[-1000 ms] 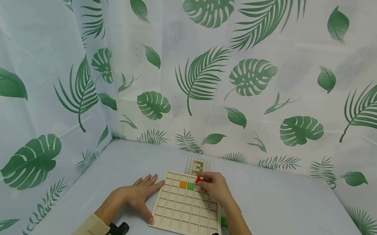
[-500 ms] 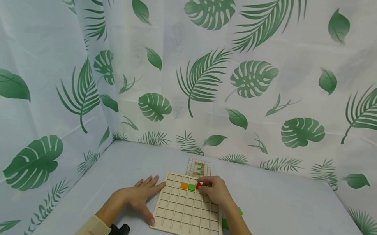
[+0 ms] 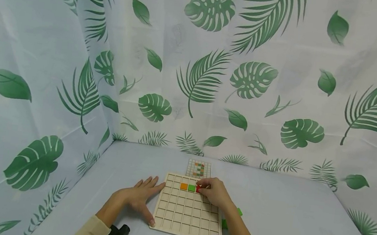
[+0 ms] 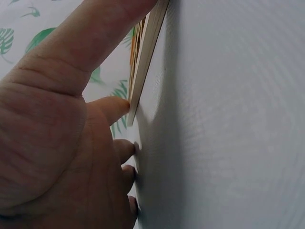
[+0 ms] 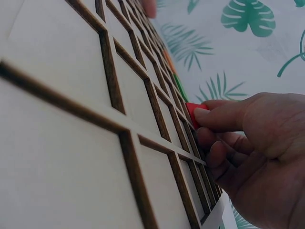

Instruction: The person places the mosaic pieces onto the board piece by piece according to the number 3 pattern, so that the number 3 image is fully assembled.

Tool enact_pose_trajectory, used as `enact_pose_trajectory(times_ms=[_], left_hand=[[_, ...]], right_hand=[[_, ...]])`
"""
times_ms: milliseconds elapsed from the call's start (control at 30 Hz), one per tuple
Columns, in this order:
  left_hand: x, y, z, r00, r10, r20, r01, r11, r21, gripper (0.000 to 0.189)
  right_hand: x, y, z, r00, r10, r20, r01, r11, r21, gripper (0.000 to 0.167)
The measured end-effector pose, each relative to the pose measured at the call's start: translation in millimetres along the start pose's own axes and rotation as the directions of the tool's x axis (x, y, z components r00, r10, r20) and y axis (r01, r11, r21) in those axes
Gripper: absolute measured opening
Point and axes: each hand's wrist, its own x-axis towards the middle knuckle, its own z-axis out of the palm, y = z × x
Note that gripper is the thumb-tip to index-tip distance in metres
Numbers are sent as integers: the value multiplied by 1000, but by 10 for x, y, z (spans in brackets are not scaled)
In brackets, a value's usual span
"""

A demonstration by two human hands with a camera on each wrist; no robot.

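Observation:
A wooden grid board (image 3: 183, 215) lies on the table. In its second row from the back sit an orange tile (image 3: 184, 186) and, just right of it, a green tile (image 3: 191, 188). My right hand (image 3: 217, 193) pinches a red tile (image 5: 191, 113) between thumb and index finger, at the cell right of the green one; the fingers partly cover it. With fingers spread, my left hand (image 3: 139, 198) rests on the table along the board's left side. Its thumb (image 4: 102, 36) lies at the near left corner, its index fingertip (image 4: 123, 106) at the edge farther back.
Behind the board lies a small card (image 3: 191, 165) printed with a coloured grid pattern. To the right, partly hidden by my right forearm, are green pieces (image 3: 224, 224). A leaf-patterned curtain (image 3: 200, 76) rises behind and left of the table.
My right hand has lowered the red tile from above the board to the cell beside the green tile. The left hand keeps its place at the board's edge.

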Motion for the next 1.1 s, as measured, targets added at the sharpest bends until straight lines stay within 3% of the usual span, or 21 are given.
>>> enact_pose_trajectory(times_ms=[467,1100], left_hand=[[-2,-6,5,1000,1,2,-1,1000,3,136],[-32,17,-26,1000,20,10,-20,1000,-1,134]], right_hand=[[-36,-78,21,998,-48,32,51,989,-135,23],[-51,-119,30,996,-76,42,82,981,-175,19]])
